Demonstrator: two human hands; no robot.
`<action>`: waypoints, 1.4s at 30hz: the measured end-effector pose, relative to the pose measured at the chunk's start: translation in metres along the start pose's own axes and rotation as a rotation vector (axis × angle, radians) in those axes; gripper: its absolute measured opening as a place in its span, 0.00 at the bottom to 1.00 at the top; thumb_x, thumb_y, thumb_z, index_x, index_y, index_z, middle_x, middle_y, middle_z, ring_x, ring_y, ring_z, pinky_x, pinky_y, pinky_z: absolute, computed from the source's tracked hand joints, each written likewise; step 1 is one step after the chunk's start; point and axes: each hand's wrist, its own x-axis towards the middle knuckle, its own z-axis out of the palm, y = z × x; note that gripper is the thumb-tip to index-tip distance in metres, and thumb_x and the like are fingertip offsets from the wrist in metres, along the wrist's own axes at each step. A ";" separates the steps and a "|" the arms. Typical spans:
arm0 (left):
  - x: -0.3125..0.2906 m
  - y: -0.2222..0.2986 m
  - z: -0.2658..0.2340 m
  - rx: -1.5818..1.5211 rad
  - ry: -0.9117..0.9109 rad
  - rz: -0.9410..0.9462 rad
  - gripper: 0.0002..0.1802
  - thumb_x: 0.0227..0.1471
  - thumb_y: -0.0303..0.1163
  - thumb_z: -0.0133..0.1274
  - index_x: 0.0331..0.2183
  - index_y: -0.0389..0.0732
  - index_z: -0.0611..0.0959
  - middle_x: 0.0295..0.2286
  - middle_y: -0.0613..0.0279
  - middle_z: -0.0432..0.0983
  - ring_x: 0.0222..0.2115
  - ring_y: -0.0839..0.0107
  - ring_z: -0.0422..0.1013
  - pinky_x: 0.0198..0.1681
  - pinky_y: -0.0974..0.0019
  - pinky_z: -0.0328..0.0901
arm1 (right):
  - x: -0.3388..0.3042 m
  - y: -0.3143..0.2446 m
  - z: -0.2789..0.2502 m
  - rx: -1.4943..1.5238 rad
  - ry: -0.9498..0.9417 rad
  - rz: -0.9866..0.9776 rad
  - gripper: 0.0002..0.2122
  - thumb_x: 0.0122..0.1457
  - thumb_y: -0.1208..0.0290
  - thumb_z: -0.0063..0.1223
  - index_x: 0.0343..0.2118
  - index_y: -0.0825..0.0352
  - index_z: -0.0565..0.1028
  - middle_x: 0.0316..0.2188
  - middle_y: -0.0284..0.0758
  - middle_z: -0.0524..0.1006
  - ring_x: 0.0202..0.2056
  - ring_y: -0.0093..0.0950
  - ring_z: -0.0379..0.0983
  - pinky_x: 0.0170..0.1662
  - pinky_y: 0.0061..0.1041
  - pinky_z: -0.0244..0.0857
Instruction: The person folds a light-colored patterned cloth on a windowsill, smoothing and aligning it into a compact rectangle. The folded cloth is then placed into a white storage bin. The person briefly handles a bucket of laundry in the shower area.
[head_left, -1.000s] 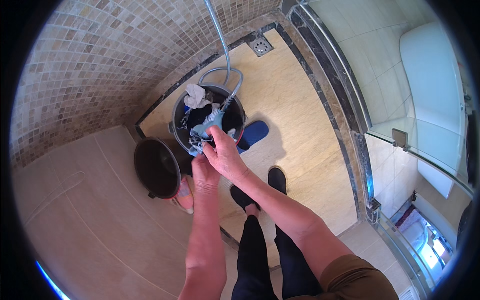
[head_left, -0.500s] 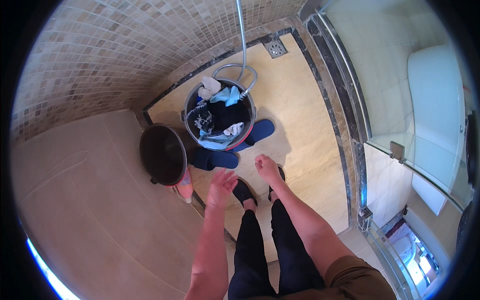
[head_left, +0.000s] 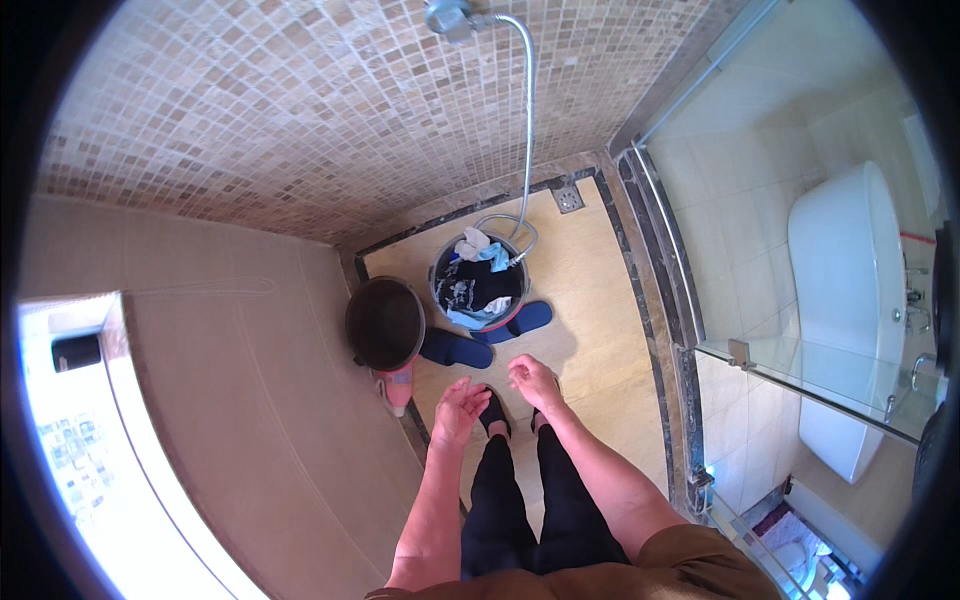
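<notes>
My left hand (head_left: 458,410) hangs palm-up in the air above the shower floor, fingers apart and holding nothing. Beside it, my right hand (head_left: 533,382) has its fingers curled in, with no object visible in them. Beyond both hands stands a bucket (head_left: 435,302) filled with dark, blue and white clothes (head_left: 490,275). A metal shower hose (head_left: 529,110) runs down from the wall, and its lower end lies at the bucket's right rim. Left of that bucket is a second dark bucket (head_left: 385,325), with no contents visible. Neither hand touches anything.
Blue slippers (head_left: 457,348) lie in front of the clothes bucket. A pink bottle (head_left: 395,388) stands by the dark bucket. A floor drain (head_left: 568,198) is at the far corner. To the right are a glass panel (head_left: 820,385) and a white bathtub (head_left: 850,290).
The view has tilted up, showing more wall, the hose's upper end and a bright window at left. My hands stay raised; the right hand's fingers have loosened slightly.
</notes>
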 end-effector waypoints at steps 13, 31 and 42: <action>-0.096 0.045 -0.025 -0.083 0.036 0.269 0.10 0.63 0.30 0.50 0.46 0.41 0.76 0.38 0.53 0.81 0.36 0.61 0.80 0.43 0.60 0.74 | -0.059 -0.049 -0.007 -0.013 -0.160 0.162 0.05 0.63 0.74 0.52 0.41 0.65 0.76 0.30 0.32 0.79 0.25 0.21 0.76 0.28 0.20 0.68; -0.305 0.192 -0.094 -0.304 0.010 0.786 0.14 0.63 0.33 0.52 0.49 0.40 0.75 0.37 0.52 0.81 0.35 0.62 0.80 0.40 0.61 0.75 | -0.129 -0.205 -0.002 0.024 -0.414 -0.015 0.06 0.65 0.72 0.52 0.42 0.64 0.76 0.31 0.32 0.80 0.27 0.20 0.76 0.30 0.17 0.69; -0.278 0.233 -0.084 -0.224 -0.064 0.734 0.11 0.63 0.33 0.52 0.46 0.43 0.77 0.37 0.56 0.82 0.34 0.63 0.80 0.42 0.60 0.75 | -0.130 -0.229 0.013 -0.053 -0.410 -0.069 0.06 0.67 0.72 0.49 0.42 0.64 0.76 0.33 0.32 0.80 0.28 0.19 0.76 0.30 0.17 0.67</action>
